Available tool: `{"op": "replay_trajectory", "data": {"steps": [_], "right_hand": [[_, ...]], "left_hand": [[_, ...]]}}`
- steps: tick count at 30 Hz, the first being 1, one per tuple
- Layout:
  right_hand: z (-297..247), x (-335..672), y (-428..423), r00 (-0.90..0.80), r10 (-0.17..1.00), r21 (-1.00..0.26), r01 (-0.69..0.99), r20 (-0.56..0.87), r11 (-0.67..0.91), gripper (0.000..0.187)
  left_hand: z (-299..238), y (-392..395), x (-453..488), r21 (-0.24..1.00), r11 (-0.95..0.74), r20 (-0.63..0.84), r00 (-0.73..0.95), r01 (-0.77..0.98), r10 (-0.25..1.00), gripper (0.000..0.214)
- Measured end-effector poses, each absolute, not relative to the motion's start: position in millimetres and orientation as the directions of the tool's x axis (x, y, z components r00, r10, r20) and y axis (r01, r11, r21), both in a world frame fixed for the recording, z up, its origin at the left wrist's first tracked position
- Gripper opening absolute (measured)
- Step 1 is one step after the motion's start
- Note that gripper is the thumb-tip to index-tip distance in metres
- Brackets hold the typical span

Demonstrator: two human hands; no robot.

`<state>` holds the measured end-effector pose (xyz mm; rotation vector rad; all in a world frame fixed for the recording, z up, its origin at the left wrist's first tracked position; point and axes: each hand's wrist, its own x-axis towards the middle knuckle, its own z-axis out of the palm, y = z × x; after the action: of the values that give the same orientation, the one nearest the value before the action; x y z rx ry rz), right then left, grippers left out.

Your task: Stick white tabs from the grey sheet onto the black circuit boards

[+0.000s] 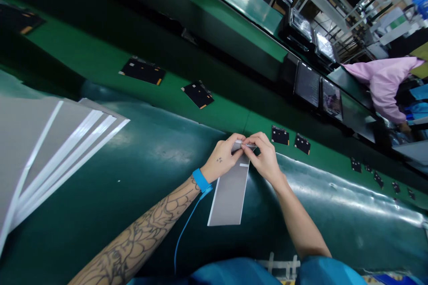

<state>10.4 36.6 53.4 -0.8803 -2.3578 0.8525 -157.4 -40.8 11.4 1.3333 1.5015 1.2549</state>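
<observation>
A long grey sheet (227, 200) with white side edges and a small white tab near its far end lies on the dark green bench mat in front of me. My left hand (224, 155) is closed at its far end, thumb and fingers pinching the edge. Right beside it, my right hand (265, 156) pinches the same far end between thumb and fingertips. The two sets of fingertips nearly touch, and they hide exactly what lies between them. A blue wrist strap (201, 181) with a thin blue cord circles my left wrist.
Several larger grey sheets with white strips (67, 156) lie fanned out at the left. Beyond the mat, a green belt (230, 111) carries several black boards (197, 94). Dark screen panels (306, 83) sit past it at right, near another person's pink sleeve (384, 82).
</observation>
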Motion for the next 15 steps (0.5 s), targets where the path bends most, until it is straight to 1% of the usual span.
{"op": "replay_trajectory", "data": {"steps": [4,10,13,15], "right_hand": [[54,10,34,-0.673,0.72,-0.726,0.408,0.171,0.553,0.009],[57,11,29,-0.65,0.739,-0.762,0.385,0.176,0.52,0.009],[62,27,47,-0.59,0.79,-0.805,0.381,0.166,0.454,0.014],[65,49,73,-0.54,0.834,-0.844,0.39,0.115,0.369,0.021]], "left_hand": [[12,-41,-157,0.968,-0.027,0.071,-0.167,0.251,0.983,0.022],[13,-41,-157,0.977,-0.026,0.063,-0.166,0.213,0.984,0.018],[10,-42,-157,0.976,-0.023,0.061,-0.174,0.215,0.983,0.019],[8,-42,-158,0.972,-0.02,0.062,-0.179,0.232,0.982,0.021]]}}
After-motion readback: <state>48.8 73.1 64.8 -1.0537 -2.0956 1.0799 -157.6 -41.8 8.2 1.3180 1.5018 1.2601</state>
